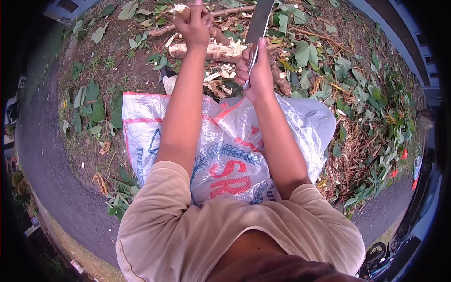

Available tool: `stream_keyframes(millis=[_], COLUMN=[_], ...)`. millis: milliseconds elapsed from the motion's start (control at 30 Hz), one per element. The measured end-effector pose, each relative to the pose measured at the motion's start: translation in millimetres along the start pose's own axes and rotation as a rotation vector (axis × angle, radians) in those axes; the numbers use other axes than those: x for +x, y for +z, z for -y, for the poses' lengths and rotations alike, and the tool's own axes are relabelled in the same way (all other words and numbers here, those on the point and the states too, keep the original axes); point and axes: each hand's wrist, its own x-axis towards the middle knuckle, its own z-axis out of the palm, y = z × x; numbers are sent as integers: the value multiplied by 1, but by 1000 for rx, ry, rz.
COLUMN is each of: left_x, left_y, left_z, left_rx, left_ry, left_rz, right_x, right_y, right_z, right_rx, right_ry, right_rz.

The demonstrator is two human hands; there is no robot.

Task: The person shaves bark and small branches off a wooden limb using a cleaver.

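My right hand [257,71] grips the handle of a machete [260,22], whose broad grey blade points up and away past the top edge of the view. My left hand [193,26] is closed around a piece of branch [218,35] with a pale, ragged cut end at its upper left. Between and beyond my hands lies a thick log [206,50], its bark partly chipped off to show whitish wood. The blade is to the right of the held branch, apart from it.
A white woven sack [221,141] with red and blue print covers my lap. Pale wood chips [227,71] lie by the log. Cut leaves and stems [307,54] litter the ground, thickest on the right. A paved road [44,141] runs at left; a bicycle [376,254] stands lower right.
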Motion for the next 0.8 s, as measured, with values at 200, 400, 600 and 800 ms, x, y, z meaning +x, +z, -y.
stream_keyframes(millis=[200, 400, 600, 800], left_x=[9, 5, 7, 6], left_y=[-24, -28, -21, -21], left_z=[22, 11, 5, 14], left_rx=[-44, -71, -87, -63], left_ry=[-39, -70, -37, -64], left_rz=[-194, -62, -22, 72], right_x=[-9, 45, 33, -2], right_y=[22, -27, -26, -2], right_z=[25, -75, -47, 28], right_rx=[-178, -171, 96, 77], right_ry=[-647, 300, 267, -240], right_rz=[-44, -177, -185, 69])
